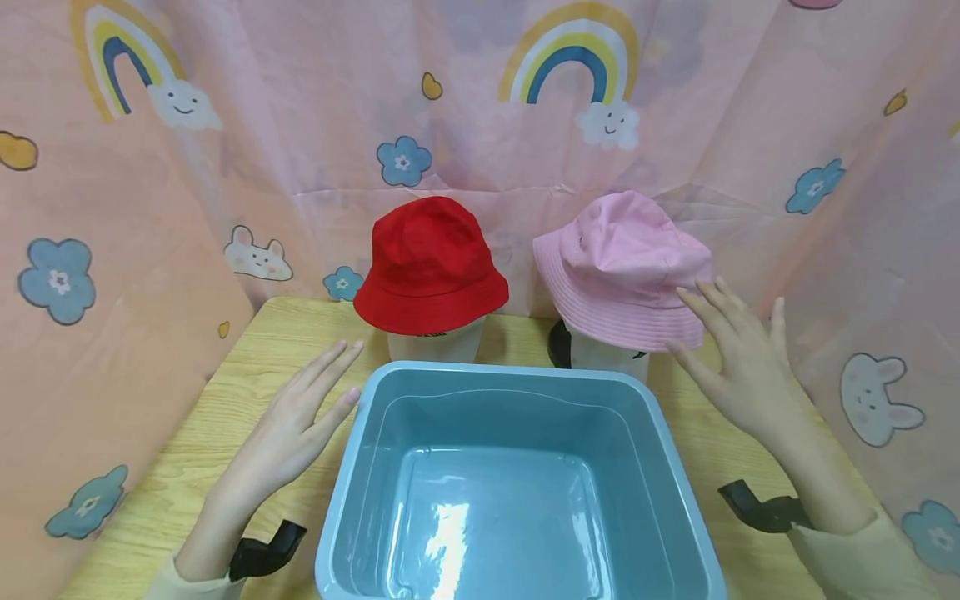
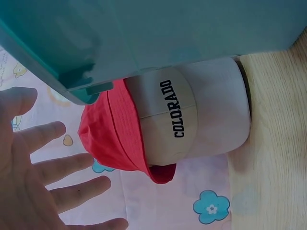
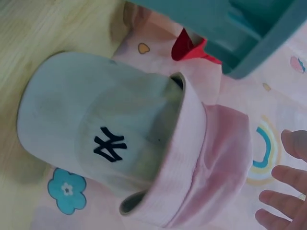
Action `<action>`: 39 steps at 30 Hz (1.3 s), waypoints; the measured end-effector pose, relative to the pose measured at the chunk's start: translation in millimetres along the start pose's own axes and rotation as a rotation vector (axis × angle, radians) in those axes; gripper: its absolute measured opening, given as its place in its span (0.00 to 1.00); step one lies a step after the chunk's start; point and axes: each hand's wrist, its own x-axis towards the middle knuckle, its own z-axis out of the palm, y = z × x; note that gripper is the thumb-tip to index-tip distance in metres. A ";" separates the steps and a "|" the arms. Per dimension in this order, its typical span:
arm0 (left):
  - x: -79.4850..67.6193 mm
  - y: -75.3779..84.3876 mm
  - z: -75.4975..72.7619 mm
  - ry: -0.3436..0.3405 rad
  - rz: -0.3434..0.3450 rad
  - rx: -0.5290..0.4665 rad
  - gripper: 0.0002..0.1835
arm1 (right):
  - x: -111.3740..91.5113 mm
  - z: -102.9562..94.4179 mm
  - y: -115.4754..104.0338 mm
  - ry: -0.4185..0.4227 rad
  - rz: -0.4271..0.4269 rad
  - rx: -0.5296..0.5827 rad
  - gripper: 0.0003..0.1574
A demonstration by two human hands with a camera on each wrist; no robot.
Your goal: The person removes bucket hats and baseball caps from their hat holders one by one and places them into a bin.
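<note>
A red bucket hat (image 1: 435, 267) sits on top of a pale baseball cap lettered COLORADO (image 2: 168, 115), behind the tub. To its right, a pink bucket hat (image 1: 626, 267) rests tilted over another pale cap (image 3: 96, 115) with a dark NY logo. My left hand (image 1: 300, 425) hovers by the blue tub's (image 1: 517, 371) left rim, fingers spread and holding nothing. On the other side my right hand (image 1: 742, 367) is raised beside the pink hat, its fingertips overlapping the brim in the head view. The right wrist view shows those fingers apart from the hat.
The blue tub stands at the front middle of the wood-grain table (image 1: 187, 450), its inner floor showing. A pink patterned cloth (image 1: 337, 83) hangs behind the table and along both sides. Black wrist mounts (image 1: 266, 550) stick out from both wrists.
</note>
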 end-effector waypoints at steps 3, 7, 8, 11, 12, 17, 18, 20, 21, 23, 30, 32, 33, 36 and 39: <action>-0.7 0.2 0.8 -0.002 -0.008 -0.030 0.30 | 3.0 -4.5 1.3 0.004 0.002 -0.002 0.38; -1.8 1.0 1.2 0.005 -0.013 -0.053 0.29 | 6.9 -8.0 2.0 0.021 -0.014 0.001 0.38; -2.2 1.3 1.2 0.010 -0.014 -0.059 0.29 | 8.1 -8.4 2.0 0.026 -0.020 0.001 0.38; -3.6 2.7 1.2 0.028 -0.019 -0.078 0.28 | 10.8 -8.7 2.0 0.030 -0.030 0.003 0.37; -3.9 3.2 1.1 0.035 -0.020 -0.084 0.28 | 11.8 -8.6 1.9 0.029 -0.031 0.004 0.37; -3.6 4.4 1.9 0.071 -0.003 -0.105 0.27 | 17.0 -8.1 3.7 0.027 -0.042 0.008 0.37; -3.4 4.2 2.5 0.078 0.004 -0.108 0.27 | 18.0 -8.4 4.1 0.026 -0.044 0.008 0.37; -3.0 3.6 4.0 0.089 0.019 -0.115 0.27 | 19.9 -9.1 4.4 0.025 -0.047 0.005 0.37; -2.8 3.3 4.8 0.094 0.026 -0.120 0.27 | 20.9 -9.6 4.3 0.025 -0.049 0.004 0.37; -2.4 2.4 6.3 0.101 0.038 -0.123 0.27 | 22.7 -10.7 4.0 0.023 -0.053 0.000 0.37; -0.9 0.2 9.6 0.126 0.064 -0.125 0.28 | 30.8 -12.2 4.0 0.015 -0.074 0.017 0.36; -0.2 -0.4 10.6 0.127 0.066 -0.124 0.28 | 32.4 -11.6 4.7 0.012 -0.077 0.025 0.35; 0.2 -0.7 11.0 0.126 0.068 -0.125 0.28 | 33.3 -11.1 5.1 0.012 -0.078 0.028 0.35; 0.5 -2.4 13.0 0.121 0.065 -0.142 0.28 | 36.1 -10.1 6.5 0.010 -0.079 0.030 0.35; 0.8 -3.7 14.7 0.113 0.061 -0.159 0.28 | 39.4 -9.1 7.8 0.014 -0.081 0.030 0.34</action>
